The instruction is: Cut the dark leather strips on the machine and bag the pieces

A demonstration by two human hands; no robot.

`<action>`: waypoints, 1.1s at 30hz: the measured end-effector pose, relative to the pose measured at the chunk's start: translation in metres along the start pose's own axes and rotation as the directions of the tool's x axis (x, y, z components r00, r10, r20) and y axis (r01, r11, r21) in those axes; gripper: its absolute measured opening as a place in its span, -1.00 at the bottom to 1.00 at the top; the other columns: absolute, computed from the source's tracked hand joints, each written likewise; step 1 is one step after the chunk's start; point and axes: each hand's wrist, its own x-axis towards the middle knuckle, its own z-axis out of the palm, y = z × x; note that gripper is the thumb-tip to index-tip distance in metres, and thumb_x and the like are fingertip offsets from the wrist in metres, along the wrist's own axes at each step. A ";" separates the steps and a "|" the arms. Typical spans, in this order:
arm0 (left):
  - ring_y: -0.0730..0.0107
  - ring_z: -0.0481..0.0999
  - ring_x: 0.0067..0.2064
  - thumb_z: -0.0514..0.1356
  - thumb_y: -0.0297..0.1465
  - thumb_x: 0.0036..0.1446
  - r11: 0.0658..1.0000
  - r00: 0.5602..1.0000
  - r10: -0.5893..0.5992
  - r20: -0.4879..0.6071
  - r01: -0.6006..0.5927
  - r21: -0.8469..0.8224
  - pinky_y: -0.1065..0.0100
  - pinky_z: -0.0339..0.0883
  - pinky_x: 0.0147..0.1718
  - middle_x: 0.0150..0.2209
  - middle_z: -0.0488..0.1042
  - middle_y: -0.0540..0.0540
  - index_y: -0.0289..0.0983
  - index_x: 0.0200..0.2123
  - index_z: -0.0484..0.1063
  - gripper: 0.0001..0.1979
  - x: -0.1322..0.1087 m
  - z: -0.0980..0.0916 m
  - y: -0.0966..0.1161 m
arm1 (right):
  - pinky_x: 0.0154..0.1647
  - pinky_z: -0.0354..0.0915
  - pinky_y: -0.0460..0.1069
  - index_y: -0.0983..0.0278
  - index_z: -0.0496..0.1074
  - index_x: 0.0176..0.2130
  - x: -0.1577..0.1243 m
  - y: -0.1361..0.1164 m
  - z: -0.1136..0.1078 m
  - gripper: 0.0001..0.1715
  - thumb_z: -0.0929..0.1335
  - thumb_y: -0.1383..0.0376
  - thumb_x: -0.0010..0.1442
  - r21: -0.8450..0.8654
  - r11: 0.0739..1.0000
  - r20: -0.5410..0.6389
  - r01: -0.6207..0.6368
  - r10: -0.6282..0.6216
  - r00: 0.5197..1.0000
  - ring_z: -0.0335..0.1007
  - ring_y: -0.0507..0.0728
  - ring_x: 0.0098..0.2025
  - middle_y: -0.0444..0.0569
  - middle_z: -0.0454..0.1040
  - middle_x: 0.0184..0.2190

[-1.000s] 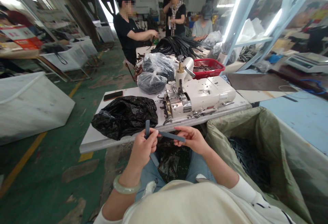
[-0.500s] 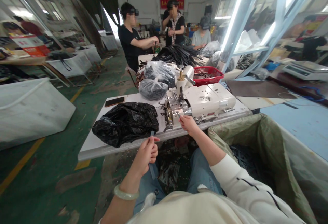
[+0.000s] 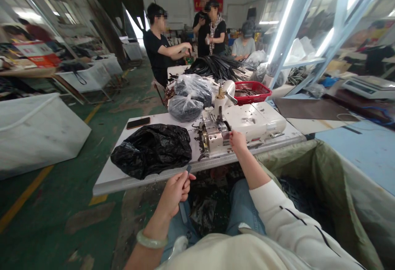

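My left hand [image 3: 175, 189] is closed around a grey-blue strip [image 3: 183, 210] that hangs down over my lap, just below the table's front edge. My right hand [image 3: 237, 140] is stretched forward to the cream-coloured machine [image 3: 247, 124] on the white table [image 3: 114, 171]. Its fingers are pressed together against the machine's metal head [image 3: 212, 132]; whatever they hold is hidden. A crumpled black plastic bag [image 3: 152, 148] lies on the table to the left of the machine.
A large green-lined sack [image 3: 311, 159] with dark strips stands at my right. Two tied bags [image 3: 188, 97], a phone [image 3: 138, 122] and a red basket [image 3: 251, 91] sit behind the machine. Several people work at the far table. White bins [image 3: 33, 130] stand on the left.
A second ago both hands held strips in front of me. My right hand has since reached forward to the machine's head and slid to the right; my left hand stays low with its strip.
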 end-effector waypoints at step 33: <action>0.71 -0.18 -0.63 0.31 -0.21 0.02 0.934 0.905 -0.219 0.365 0.302 -0.189 0.63 -0.38 -0.72 -0.59 -0.08 0.18 -0.37 -0.46 0.37 -0.68 -0.026 0.017 0.012 | -0.24 0.45 -0.10 0.25 0.56 -0.33 -0.159 0.008 -0.008 -0.70 0.47 0.07 0.07 0.314 0.924 0.525 -0.221 0.025 0.851 0.53 0.05 -0.23 -0.02 0.59 -0.24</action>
